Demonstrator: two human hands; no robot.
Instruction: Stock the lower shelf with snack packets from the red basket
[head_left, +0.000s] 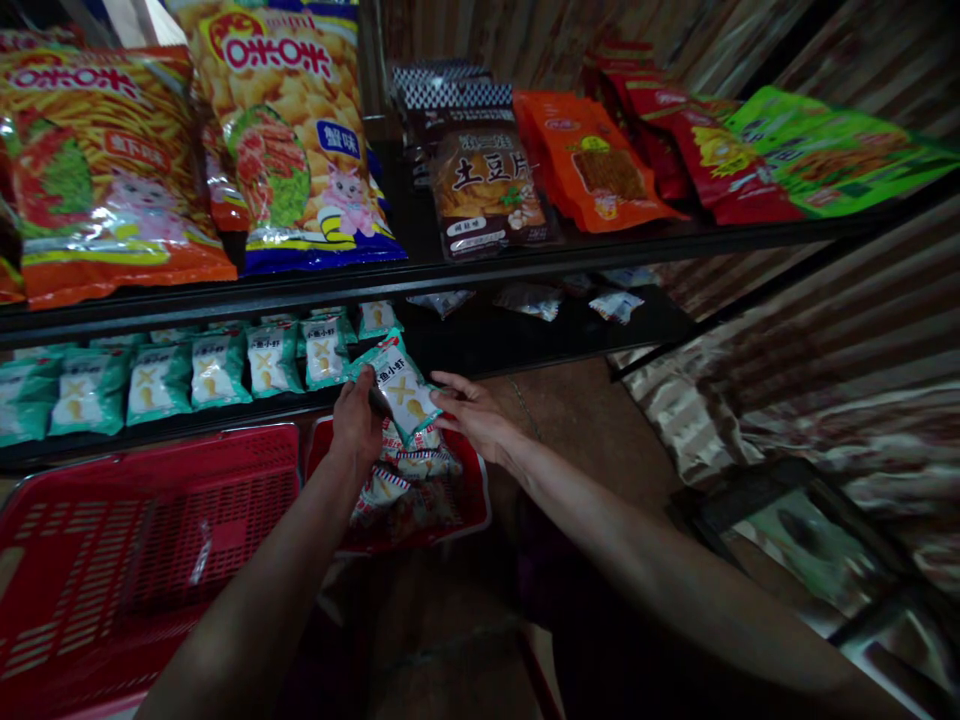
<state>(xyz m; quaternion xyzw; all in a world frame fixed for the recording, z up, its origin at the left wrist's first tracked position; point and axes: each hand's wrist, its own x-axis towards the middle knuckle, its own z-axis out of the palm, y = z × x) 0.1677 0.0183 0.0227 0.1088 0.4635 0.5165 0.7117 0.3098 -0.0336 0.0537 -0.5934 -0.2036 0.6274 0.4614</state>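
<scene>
Our landmark is the long black shelf board (480, 340) at the lower level. Just in front of its middle, our left hand (358, 418) and right hand (476, 418) are clamped on the two sides of a small teal-and-white plastic snack packet (406, 388), holding it tilted between them. Beneath the packet, in front of the board, is a red plastic basket (484, 500) with red-and-white plastic snack packets (427, 460) inside. Left of that, also in front of the board, we see a red slatted plastic basket (169, 460). On the board's left part stands a row of matching teal-and-white packets (217, 370); toward its right lie small white-and-blue packets (616, 305). Above the board, large colourful snack bags (296, 140) line the upper black shelf (420, 262).
</scene>
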